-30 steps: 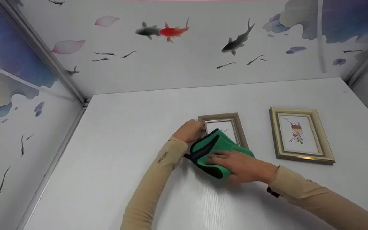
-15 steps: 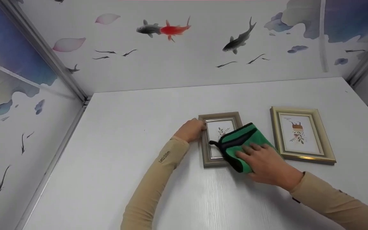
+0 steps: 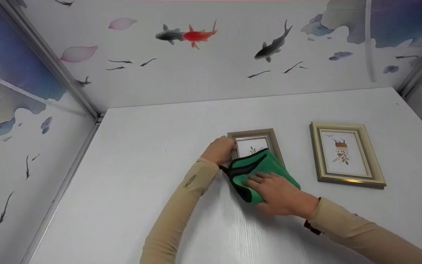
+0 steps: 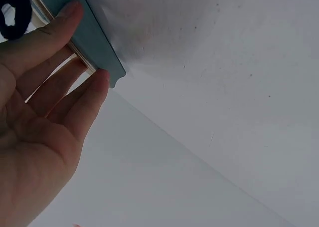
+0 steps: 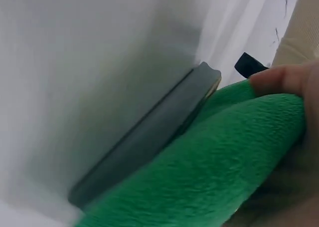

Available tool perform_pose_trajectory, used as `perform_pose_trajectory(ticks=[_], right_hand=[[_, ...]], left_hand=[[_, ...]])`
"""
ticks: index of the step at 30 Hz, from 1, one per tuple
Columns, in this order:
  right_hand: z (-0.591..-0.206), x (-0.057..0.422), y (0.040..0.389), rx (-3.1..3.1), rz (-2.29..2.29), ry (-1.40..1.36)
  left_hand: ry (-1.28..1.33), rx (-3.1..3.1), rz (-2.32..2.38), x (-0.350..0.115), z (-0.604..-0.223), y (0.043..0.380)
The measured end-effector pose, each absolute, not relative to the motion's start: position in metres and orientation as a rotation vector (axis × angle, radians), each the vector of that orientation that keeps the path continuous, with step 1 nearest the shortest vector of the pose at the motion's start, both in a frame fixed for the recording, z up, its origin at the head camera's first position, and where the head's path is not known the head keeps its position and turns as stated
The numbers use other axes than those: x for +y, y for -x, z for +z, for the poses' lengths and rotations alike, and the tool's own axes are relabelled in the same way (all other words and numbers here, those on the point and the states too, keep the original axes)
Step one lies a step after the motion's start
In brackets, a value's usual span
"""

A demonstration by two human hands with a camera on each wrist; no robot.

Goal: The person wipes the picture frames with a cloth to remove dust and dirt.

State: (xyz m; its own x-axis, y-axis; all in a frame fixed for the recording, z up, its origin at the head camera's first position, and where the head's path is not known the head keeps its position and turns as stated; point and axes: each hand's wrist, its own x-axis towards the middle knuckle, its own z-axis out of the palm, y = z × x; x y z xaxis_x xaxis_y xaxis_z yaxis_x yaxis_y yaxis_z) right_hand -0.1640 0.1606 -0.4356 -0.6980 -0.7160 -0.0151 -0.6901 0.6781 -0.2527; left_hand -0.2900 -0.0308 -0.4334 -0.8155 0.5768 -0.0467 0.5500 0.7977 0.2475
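Observation:
My left hand holds the left edge of a brown-grey picture frame on the white wall. In the left wrist view, the thumb lies along the side of the picture frame, and the other fingers rest at its front edge. Over the lower part of the frame, my right hand presses a green cloth with black trim and a loop. Its fingers lie on top of the cloth, the thumb by the lower edge. The right wrist view shows the cloth bunched against the frame's grey side.
A gold picture frame hangs to the right on the same white wall. Above is a ceiling panel printed with fish and petals. A printed side wall stands at the left.
The right hand and cloth first slid right, uncovering much of the picture, then came back left over its lower part. The left hand keeps its place on the frame's edge.

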Motion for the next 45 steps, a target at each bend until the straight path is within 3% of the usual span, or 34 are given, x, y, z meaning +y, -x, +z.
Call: perform_pose_trajectory(ticks=[6, 10, 18, 29, 36, 45], right_hand=[[-0.443, 0.177, 0.166, 2.647, -0.5, 1.362], [-0.442, 0.198, 0.169, 2.724, -0.456, 1.332], [-0.439, 0.225, 0.186, 2.929, -0.409, 0.878], [-0.437, 0.211, 0.224, 2.886, -0.928, 0.308], [-0.44, 0.193, 0.201, 2.868, -1.053, 0.288], [-0.442, 0.156, 0.144, 2.79, -1.021, 0.563]], left_hand=[[-0.897, 2.88, 0.342, -0.034, -0.432, 0.286], [-0.878, 2.953, 0.252, -0.039, -0.432, 0.281], [-0.868, 3.102, 0.025, -0.051, -0.435, 0.265], [-0.885, 3.063, -0.001, -0.058, -0.447, 0.258], [-0.949, 3.081, -0.084, -0.054, -0.443, 0.262], [-1.043, 3.115, -0.079, -0.056, -0.443, 0.264]])
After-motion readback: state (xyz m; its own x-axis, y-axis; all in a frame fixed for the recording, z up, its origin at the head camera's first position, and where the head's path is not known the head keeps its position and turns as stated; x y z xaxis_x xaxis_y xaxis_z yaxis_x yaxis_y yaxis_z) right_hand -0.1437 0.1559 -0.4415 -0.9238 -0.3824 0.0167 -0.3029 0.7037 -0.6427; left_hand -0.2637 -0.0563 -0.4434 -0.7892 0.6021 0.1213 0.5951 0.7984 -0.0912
